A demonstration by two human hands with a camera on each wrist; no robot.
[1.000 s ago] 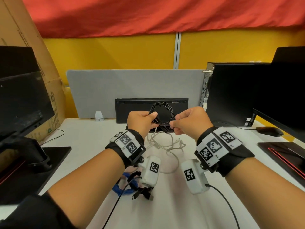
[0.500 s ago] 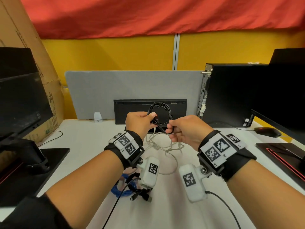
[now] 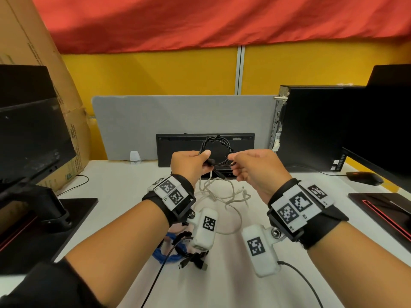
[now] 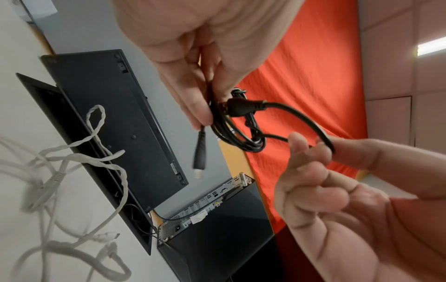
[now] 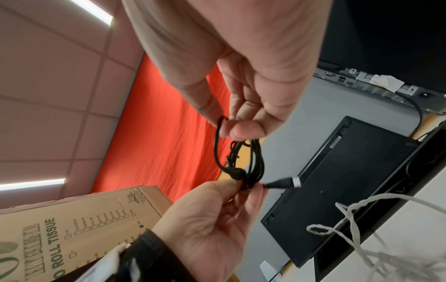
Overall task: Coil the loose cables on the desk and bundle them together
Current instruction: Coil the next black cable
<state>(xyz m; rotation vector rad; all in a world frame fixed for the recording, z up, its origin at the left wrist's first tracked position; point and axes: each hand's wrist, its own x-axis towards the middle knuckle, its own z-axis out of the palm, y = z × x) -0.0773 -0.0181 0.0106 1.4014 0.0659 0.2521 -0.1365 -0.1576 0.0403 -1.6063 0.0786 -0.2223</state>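
A black cable (image 3: 216, 150) wound into a small coil hangs in the air over the desk's far middle. My left hand (image 3: 189, 163) pinches the coil's left side (image 4: 217, 118), where one plug (image 4: 200, 152) dangles below the fingers. My right hand (image 3: 249, 165) pinches a loose loop of the same cable (image 5: 218, 133) between thumb and forefinger, on the coil's right. A loose white cable (image 3: 222, 194) lies tangled on the desk beneath both hands. Near my left forearm lie a blue cable (image 3: 165, 254) and a small black cable bundle (image 3: 191, 258).
A black keyboard (image 3: 178, 150) leans upright against a grey divider (image 3: 155, 121) behind the coil. A computer tower (image 3: 311, 125) and a monitor (image 3: 382, 130) stand right, with a mouse (image 3: 364, 177). Another monitor (image 3: 29, 130) and a cardboard box (image 3: 44, 63) are left.
My right hand has moved away from the left hand to the right, drawing out a loop of the black cable. The left hand keeps its hold on the coil.
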